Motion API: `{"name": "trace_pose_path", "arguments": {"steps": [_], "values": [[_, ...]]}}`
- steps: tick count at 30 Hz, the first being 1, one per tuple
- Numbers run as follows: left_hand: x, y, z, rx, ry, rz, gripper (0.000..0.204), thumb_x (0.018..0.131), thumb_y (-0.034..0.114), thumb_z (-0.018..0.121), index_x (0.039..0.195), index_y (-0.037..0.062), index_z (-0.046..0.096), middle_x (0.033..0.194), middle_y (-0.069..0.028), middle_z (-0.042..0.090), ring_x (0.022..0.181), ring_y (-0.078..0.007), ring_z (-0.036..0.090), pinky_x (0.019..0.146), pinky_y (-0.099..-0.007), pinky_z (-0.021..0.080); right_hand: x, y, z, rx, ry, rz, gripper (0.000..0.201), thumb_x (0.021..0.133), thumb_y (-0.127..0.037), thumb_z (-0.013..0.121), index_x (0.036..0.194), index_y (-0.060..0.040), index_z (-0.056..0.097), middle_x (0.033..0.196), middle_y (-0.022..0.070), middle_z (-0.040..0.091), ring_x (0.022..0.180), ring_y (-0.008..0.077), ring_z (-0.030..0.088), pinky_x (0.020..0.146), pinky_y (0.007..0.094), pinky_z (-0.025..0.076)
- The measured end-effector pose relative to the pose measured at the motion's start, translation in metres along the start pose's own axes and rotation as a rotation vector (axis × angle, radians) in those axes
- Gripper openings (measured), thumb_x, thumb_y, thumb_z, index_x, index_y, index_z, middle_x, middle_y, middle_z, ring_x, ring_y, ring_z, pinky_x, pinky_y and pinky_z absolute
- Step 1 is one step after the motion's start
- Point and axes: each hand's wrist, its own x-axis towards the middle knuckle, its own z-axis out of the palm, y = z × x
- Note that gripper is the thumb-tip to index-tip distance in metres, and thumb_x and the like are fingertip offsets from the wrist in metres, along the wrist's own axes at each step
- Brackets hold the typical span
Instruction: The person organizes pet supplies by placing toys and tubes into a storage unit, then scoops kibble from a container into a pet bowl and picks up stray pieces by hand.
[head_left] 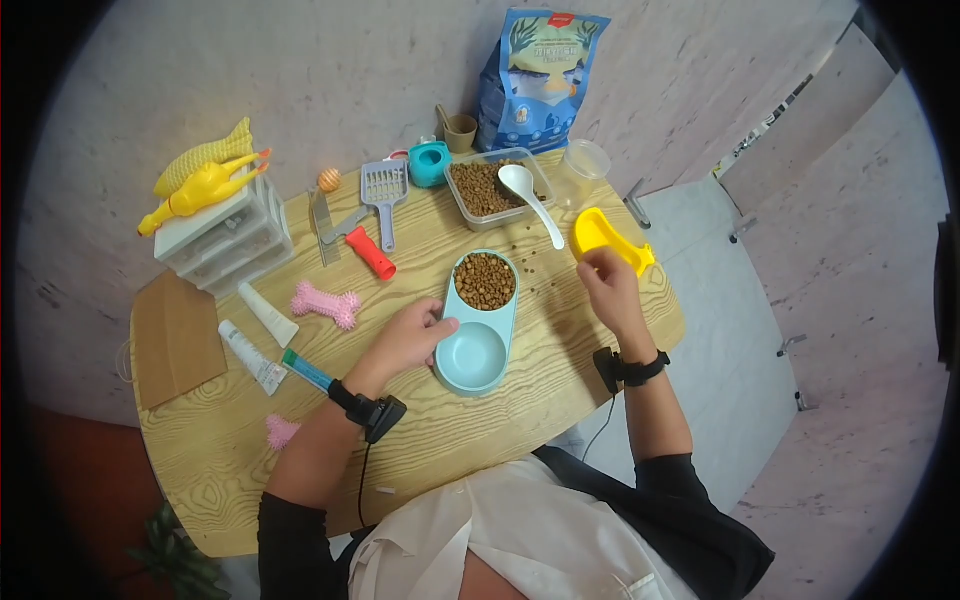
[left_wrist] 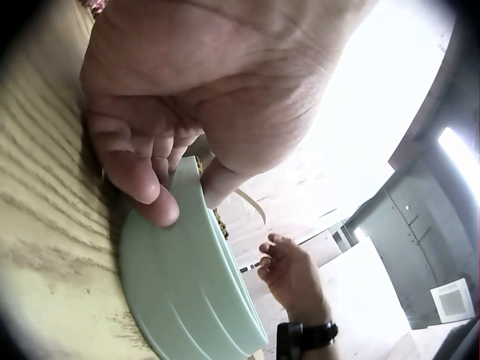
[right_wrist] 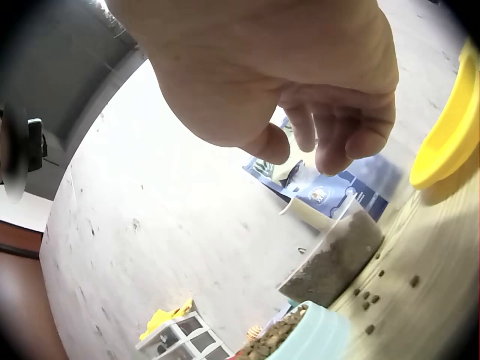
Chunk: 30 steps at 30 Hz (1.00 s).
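A light blue double pet bowl (head_left: 471, 357) stands on the table, its far cup full of brown kibble (head_left: 486, 281) and its near cup bare. My left hand (head_left: 405, 340) grips the bowl's left side at the waist between the cups. In the left wrist view, the thumb lies over the rim and the fingers press the outer wall. My right hand (head_left: 612, 290) hovers with loosely bent fingers and nothing in them, just on the near side of a yellow banana-shaped dish (head_left: 597, 228). Behind the bowl, a clear tub (head_left: 484, 222) of kibble holds a white spoon (head_left: 535, 200).
Loose kibble (head_left: 530, 270) lies right of the bowl. A blue food bag (head_left: 540, 85) stands at the back beside a round clear lid (head_left: 586, 160). Leftward are a litter scoop (head_left: 385, 190), a red-handled tool (head_left: 371, 254), a pink bone toy (head_left: 325, 304), tubes (head_left: 252, 357) and a drawer box (head_left: 235, 240).
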Motion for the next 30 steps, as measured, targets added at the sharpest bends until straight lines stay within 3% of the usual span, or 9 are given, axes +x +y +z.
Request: {"name": "trace_pose_path", "arguments": {"steps": [1, 2, 5, 12, 23, 27, 30], "values": [[0.000, 0.002, -0.003, 0.004, -0.017, -0.004, 0.045, 0.103, 0.028, 0.069, 0.129, -0.0078, 0.060, 0.083, -0.0080, 0.071, 0.059, -0.0126, 0.064, 0.052, -0.0291, 0.051, -0.006, -0.004, -0.003, -0.188, -0.091, 0.060, 0.034, 0.094, -0.018, 0.075, 0.118, 0.0045, 0.067, 0.103, 0.0131, 0.073, 0.080, 0.0184, 0.070, 0.073, 0.0334, 0.057], [0.000, 0.006, -0.005, -0.003, -0.038, -0.011, 0.042, 0.104, 0.026, 0.068, 0.128, -0.0074, 0.061, 0.083, -0.0080, 0.071, 0.059, -0.0124, 0.064, 0.052, -0.0286, 0.051, -0.009, 0.004, 0.001, -0.194, -0.127, 0.017, 0.039, 0.089, -0.016, 0.077, 0.120, 0.0064, 0.068, 0.103, 0.0172, 0.074, 0.079, 0.0243, 0.072, 0.075, 0.0367, 0.058], [0.003, 0.013, -0.011, 0.054, -0.053, -0.025, 0.040, 0.104, 0.026, 0.068, 0.126, -0.0070, 0.062, 0.083, -0.0080, 0.071, 0.059, -0.0123, 0.064, 0.053, -0.0282, 0.051, -0.011, -0.002, 0.006, -0.220, -0.238, 0.075, 0.040, 0.089, -0.015, 0.078, 0.120, 0.0072, 0.067, 0.102, 0.0182, 0.074, 0.084, 0.0275, 0.074, 0.078, 0.0377, 0.058], [0.003, 0.010, -0.016, 0.011, -0.015, -0.030, 0.037, 0.103, 0.025, 0.069, 0.123, -0.0061, 0.064, 0.082, -0.0058, 0.071, 0.059, -0.0109, 0.062, 0.053, -0.0270, 0.050, 0.004, 0.002, 0.010, -0.227, -0.268, 0.088, 0.038, 0.089, -0.011, 0.077, 0.120, 0.0069, 0.068, 0.100, 0.0190, 0.075, 0.089, 0.0278, 0.074, 0.082, 0.0367, 0.059], [0.002, 0.011, -0.018, -0.029, -0.008, -0.042, 0.036, 0.103, 0.024, 0.070, 0.122, -0.0050, 0.065, 0.079, -0.0037, 0.068, 0.056, -0.0096, 0.060, 0.050, -0.0266, 0.048, 0.023, 0.003, 0.031, -0.272, -0.413, 0.088, 0.033, 0.087, -0.013, 0.081, 0.114, 0.0051, 0.073, 0.097, 0.0116, 0.077, 0.089, 0.0198, 0.072, 0.084, 0.0327, 0.058], [0.000, 0.018, -0.020, -0.006, -0.015, -0.063, 0.037, 0.102, 0.025, 0.070, 0.123, -0.0051, 0.065, 0.079, -0.0042, 0.068, 0.054, -0.0100, 0.060, 0.048, -0.0273, 0.048, 0.022, 0.009, 0.032, -0.239, -0.383, 0.067, 0.033, 0.084, -0.013, 0.081, 0.111, 0.0056, 0.074, 0.095, 0.0169, 0.077, 0.087, 0.0263, 0.075, 0.083, 0.0352, 0.060], [0.003, 0.018, -0.021, 0.021, -0.012, -0.057, 0.038, 0.102, 0.026, 0.070, 0.123, -0.0052, 0.065, 0.079, -0.0047, 0.069, 0.054, -0.0104, 0.061, 0.048, -0.0276, 0.048, 0.018, -0.005, 0.034, -0.259, -0.438, 0.103, 0.034, 0.087, -0.013, 0.082, 0.114, 0.0053, 0.073, 0.097, 0.0113, 0.077, 0.087, 0.0197, 0.072, 0.081, 0.0336, 0.059]]}}
